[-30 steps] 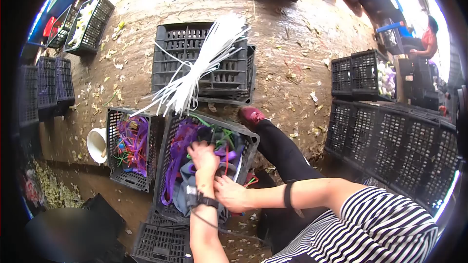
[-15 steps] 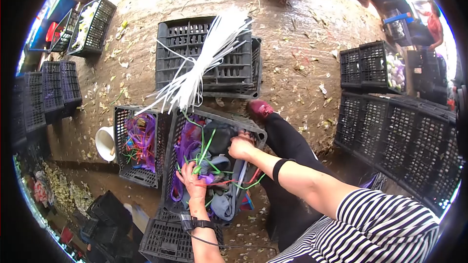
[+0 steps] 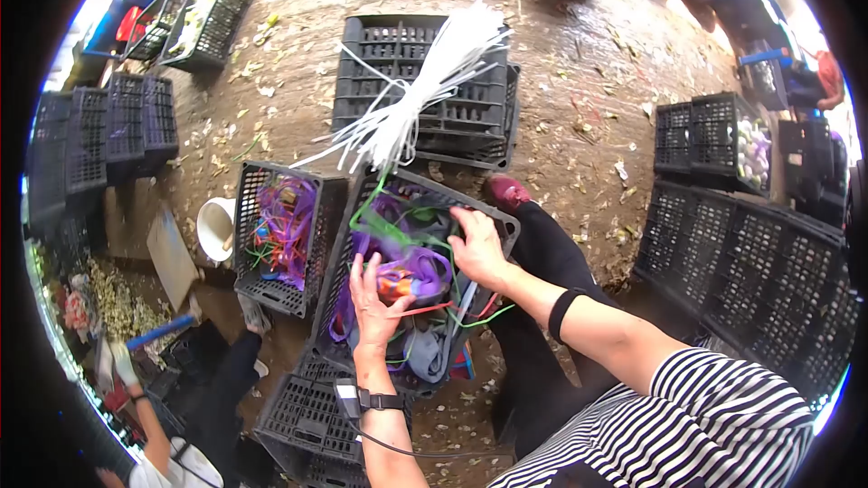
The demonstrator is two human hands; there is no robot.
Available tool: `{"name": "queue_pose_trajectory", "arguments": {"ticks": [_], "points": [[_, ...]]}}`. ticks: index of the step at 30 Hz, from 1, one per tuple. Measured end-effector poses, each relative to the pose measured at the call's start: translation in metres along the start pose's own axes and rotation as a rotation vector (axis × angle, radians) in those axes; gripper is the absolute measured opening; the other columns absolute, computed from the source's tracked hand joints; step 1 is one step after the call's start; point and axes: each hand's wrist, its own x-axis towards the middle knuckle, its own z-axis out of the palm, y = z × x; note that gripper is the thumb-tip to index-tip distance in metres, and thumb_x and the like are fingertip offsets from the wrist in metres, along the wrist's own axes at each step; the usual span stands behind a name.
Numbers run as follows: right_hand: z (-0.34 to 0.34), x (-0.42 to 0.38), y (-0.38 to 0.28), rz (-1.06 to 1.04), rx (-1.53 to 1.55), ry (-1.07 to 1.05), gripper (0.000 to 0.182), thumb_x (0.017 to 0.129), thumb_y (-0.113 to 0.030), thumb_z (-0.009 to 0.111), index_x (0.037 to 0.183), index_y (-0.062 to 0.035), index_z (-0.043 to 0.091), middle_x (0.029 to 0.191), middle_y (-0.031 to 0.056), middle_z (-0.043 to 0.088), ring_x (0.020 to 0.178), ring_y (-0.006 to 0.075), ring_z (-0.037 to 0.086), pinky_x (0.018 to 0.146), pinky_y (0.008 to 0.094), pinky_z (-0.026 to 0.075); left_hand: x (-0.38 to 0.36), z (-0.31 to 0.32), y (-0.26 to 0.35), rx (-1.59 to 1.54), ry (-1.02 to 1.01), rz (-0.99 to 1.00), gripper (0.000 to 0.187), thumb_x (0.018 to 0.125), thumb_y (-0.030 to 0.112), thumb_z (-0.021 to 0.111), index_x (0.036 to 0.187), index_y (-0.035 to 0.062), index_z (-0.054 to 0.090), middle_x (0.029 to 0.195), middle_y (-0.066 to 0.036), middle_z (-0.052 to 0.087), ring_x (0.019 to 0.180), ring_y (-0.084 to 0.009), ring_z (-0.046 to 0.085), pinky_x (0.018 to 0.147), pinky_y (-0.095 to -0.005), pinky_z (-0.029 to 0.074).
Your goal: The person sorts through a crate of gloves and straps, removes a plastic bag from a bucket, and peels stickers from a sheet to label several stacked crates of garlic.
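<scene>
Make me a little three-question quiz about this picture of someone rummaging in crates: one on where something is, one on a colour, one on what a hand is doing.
1. Where does the bundle of white straps lie?
A. on an upturned black crate
B. in the white bucket
C. on the person's lap

2. What colour is the shoe?
A. yellow
B. dark red
C. white

3. What is the left hand doing?
A. hanging in the air
B. gripping a broom
C. pressed on the tangle of purple bands in the middle crate

Answers: 1 A, the straps spread across the upturned crate's top. 2 B, the shoe beside the middle crate is maroon. 3 C, its fingers lie on the purple tangle; the right hand reaches in beside it.
</scene>
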Motion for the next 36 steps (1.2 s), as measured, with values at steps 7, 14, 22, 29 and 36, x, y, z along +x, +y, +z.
{"name": "queue_pose_trajectory", "arguments": {"ticks": [7, 14, 22, 29, 36], "points": [[0.004, 0.035, -0.078, -0.171, -0.032, -0.438, 0.093, 0.069, -0.023, 0.077, 0.146, -0.0302, 0.024, 0.138, 0.0268, 0.032, 0.113, 0.0438, 0.052, 0.095, 0.0419, 0.046, -0.060, -0.006, 0.018, 0.077, 0.216, -0.182, 0.079, 0.066, -0.001, 0.077, 0.136, 0.0124, 0.041, 0.141, -0.017, 0.030, 0.121, -0.0327, 0.045, 0.099, -0.0407, 0.042], [0.030, 0.059, -0.014, -0.045, -0.295, -0.587, 0.068, 0.070, -0.038, 0.074, 0.128, -0.0093, 0.052, 0.110, 0.0191, 0.060, 0.100, 0.0382, 0.060, 0.086, 0.0427, 0.049, -0.107, 0.042, 0.034, -0.164, 0.261, -0.292, 0.041, 0.077, 0.015, 0.073, 0.114, 0.0051, 0.059, 0.108, -0.011, 0.054, 0.075, -0.0191, 0.060, 0.068, -0.0296, 0.052], [-0.043, -0.048, -0.052, -0.401, -0.443, -0.794, 0.066, 0.066, -0.022, 0.073, 0.128, -0.0143, 0.052, 0.101, 0.0163, 0.056, 0.087, 0.0350, 0.061, 0.075, 0.0430, 0.051, -0.115, 0.057, 0.025, 0.023, 0.195, -0.531, 0.034, 0.075, 0.020, 0.073, 0.105, 0.0065, 0.065, 0.102, -0.014, 0.062, 0.089, -0.0307, 0.062, 0.075, -0.0388, 0.049], [-0.026, -0.070, -0.007, -0.465, -0.351, -0.733, 0.011, 0.069, -0.011, 0.060, 0.074, -0.0037, 0.066, 0.074, 0.0181, 0.062, 0.075, 0.0368, 0.063, 0.069, 0.0432, 0.052, -0.136, 0.039, 0.038, -0.080, 0.487, -0.488, 0.029, 0.074, 0.017, 0.074, 0.100, 0.0086, 0.068, 0.102, -0.013, 0.061, 0.091, -0.0302, 0.061, 0.080, -0.0387, 0.049], [-0.036, -0.087, -0.012, -0.458, -0.444, -0.835, 0.037, 0.068, -0.023, 0.075, 0.095, -0.0018, 0.061, 0.095, 0.0196, 0.057, 0.087, 0.0378, 0.061, 0.074, 0.0415, 0.050, -0.125, 0.060, 0.018, -0.052, 0.403, -0.456, 0.009, 0.074, 0.014, 0.070, 0.077, 0.0062, 0.070, 0.085, -0.010, 0.063, 0.080, -0.0289, 0.062, 0.073, -0.0369, 0.049]]}}
